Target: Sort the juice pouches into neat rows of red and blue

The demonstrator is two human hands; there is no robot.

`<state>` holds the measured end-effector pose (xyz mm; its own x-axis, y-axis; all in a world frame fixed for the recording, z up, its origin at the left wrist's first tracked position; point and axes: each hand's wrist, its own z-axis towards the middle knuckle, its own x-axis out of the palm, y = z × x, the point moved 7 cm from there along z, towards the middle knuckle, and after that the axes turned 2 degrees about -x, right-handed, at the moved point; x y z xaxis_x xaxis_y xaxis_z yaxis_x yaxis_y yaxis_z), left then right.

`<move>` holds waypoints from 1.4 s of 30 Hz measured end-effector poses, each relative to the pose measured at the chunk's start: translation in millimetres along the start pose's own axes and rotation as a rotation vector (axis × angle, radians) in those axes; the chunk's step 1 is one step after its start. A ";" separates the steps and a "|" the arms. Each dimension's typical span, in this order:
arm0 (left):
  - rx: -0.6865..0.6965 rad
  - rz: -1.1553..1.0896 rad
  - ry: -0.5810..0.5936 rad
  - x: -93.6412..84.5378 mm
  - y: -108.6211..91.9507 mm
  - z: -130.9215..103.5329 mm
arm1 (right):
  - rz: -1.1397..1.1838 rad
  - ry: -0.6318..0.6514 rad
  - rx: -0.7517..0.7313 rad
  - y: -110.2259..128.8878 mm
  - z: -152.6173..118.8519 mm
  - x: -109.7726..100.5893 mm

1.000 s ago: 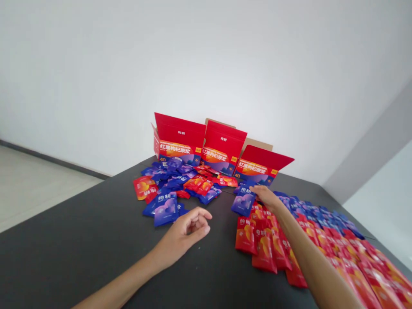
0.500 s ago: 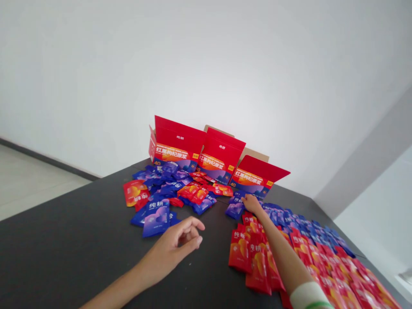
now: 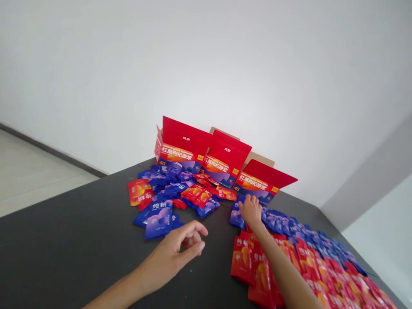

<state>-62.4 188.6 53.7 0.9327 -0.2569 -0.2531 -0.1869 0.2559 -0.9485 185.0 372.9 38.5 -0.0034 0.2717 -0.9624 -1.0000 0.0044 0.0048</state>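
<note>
My left hand [image 3: 185,246] hovers over the dark table, its fingers loosely curled and apart from the thumb, with nothing in it. The nearest thing to it is a blue sachet [image 3: 159,219] lying at the edge of a mixed pile. My right hand [image 3: 252,211] rests palm down on blue sachets [image 3: 236,218] in front of the right-hand box, fingers stretched forward; what lies under the palm is hidden. Below my right forearm, red sachets [image 3: 242,259] lie in overlapping rows.
Three opened red cartons stand against the wall: a left box [image 3: 182,156], a middle box [image 3: 220,165] and a right box [image 3: 254,182]. Loose red sachets [image 3: 140,192] and blue ones are heaped before them. Rows of blue sachets [image 3: 302,234] run along the dark table [image 3: 80,240] at right.
My right hand has drawn back slightly and turned, its fingers now stretched over the blue sachets. My left hand has barely moved. The view has shifted a little.
</note>
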 end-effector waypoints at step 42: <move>0.054 0.224 -0.134 -16.6 -7.3 0.2 | 0.408 0.384 -0.564 154.1 -16.0 31.7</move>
<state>-76.4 191.2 64.9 0.9030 -0.0632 -0.4250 -0.3804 0.3426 -0.8590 30.8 366.8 4.4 -0.2691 -0.2043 -0.9412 -0.7711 -0.5398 0.3377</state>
